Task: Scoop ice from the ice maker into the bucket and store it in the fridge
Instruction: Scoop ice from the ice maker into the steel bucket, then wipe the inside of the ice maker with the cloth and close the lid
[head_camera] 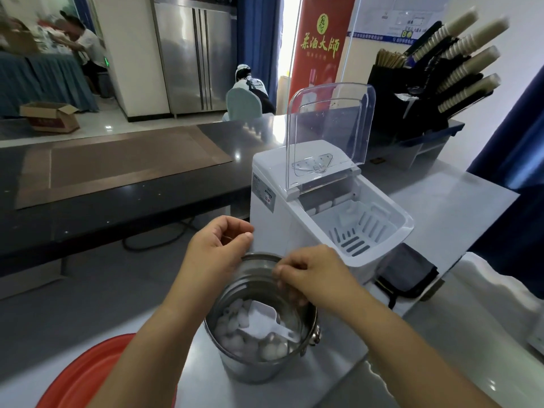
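Our left hand and right hand, fingers curled, seemingly pinch the wire handle above the bucket, presumably to lift its ice.

Bare forearms, left grip, right grip

1. This is a drinks-service bar in a commercial catering room, not a home kitchen
2. A black rack holds long slanted stacks of paper cups
3. A white countertop ice maker, clear lid raised, stands on the pale worktop just beside a round steel bucket of ice
4. A tall stainless-steel double-door fridge stands at the back wall
5. A red standing banner carries yellow characters
6. A long dark polished counter crosses the room; beyond it are tables draped in blue cloth and an open cardboard box on the floor
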Tool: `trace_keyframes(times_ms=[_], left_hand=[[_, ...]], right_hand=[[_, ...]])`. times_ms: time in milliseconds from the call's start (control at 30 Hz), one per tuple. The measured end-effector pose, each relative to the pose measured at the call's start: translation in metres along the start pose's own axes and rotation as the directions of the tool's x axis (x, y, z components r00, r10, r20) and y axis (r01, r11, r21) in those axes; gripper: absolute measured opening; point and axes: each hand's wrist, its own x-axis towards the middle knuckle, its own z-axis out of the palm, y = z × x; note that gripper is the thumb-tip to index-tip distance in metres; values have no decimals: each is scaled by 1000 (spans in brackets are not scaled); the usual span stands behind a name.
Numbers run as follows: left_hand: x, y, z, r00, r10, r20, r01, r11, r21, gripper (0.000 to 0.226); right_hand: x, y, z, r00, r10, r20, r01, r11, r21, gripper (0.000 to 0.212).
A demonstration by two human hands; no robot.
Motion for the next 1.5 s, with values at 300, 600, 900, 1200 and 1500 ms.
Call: trace_keyframes(times_ms=[300,600,900,1200,1500], left_hand=[[11,14,77,995,73,68,-75,997,20,13],[27,42,234,974,219,66,-221,975,27,13],[38,-7,377,963,106,248,-152,973,171,14],[68,-112,435,938,-200,284,-28,771,636,17],[63,-167,448,856,-221,467,-305,513,802,35]], right_hand=[[-6,19,-82,979,-110,-170,171,898,406,11],[16,142,-209,938,26,-347,156,860,486,12],[51,279,-282,940,254,-226,-99,840,534,10],[74,364,-286,883,463,-69,-336,729,596,13],[73,401,-279,824,565,-33,-407,631,660,12]])
